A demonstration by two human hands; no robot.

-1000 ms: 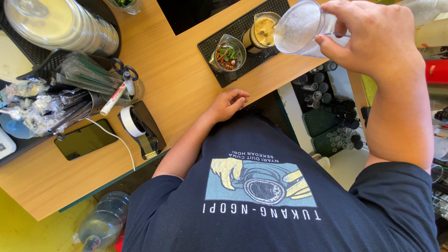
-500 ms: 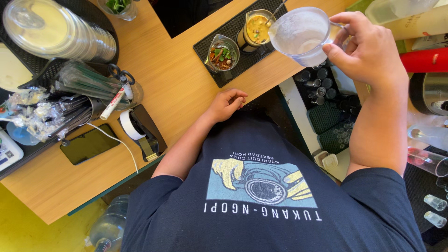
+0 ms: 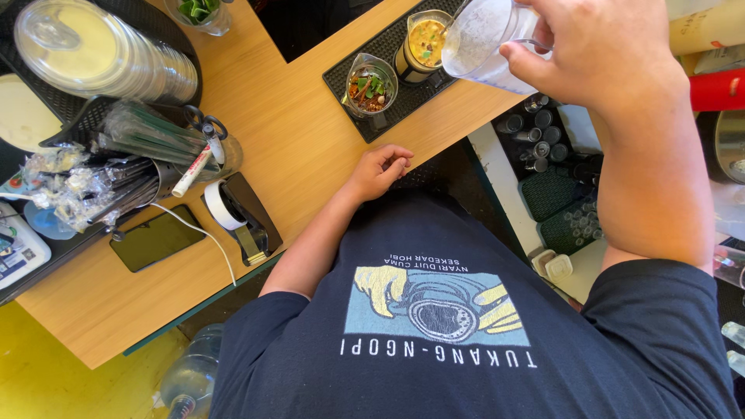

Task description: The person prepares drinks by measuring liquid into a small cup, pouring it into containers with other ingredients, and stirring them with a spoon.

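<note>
View from above, with positions referred to the black bar mat [image 3: 353, 74]. The wooden counter [image 3: 295, 155] carried the mat near its far edge. The person's dark printed shirt [image 3: 450, 326] filled the near side of the counter, well below the mat. Far to the left of the mat lay a stack of clear domed lids [image 3: 93, 54], and below that stack a holder of wrapped straws [image 3: 147, 140], scissors and a marker. Nearer the mat, to its lower left, lay a black tape dispenser [image 3: 240, 213] and a dark phone [image 3: 155, 240] with a white cable.

The right hand [image 3: 605, 54] was closed around a clear plastic cup [image 3: 489, 39], held tilted in the air just above the right end of the mat, its mouth directed toward a glass of yellowish drink [image 3: 423, 46] standing on the mat; the cup seemed frosted or icy inside, though the contents could not be told for certain. A second glass holding leaves and reddish pieces [image 3: 371, 84] stood on the mat, just left of the first.

The left hand [image 3: 380, 171] rested on the counter edge just below the mat, fingers loosely curled, grasping nothing.
</note>
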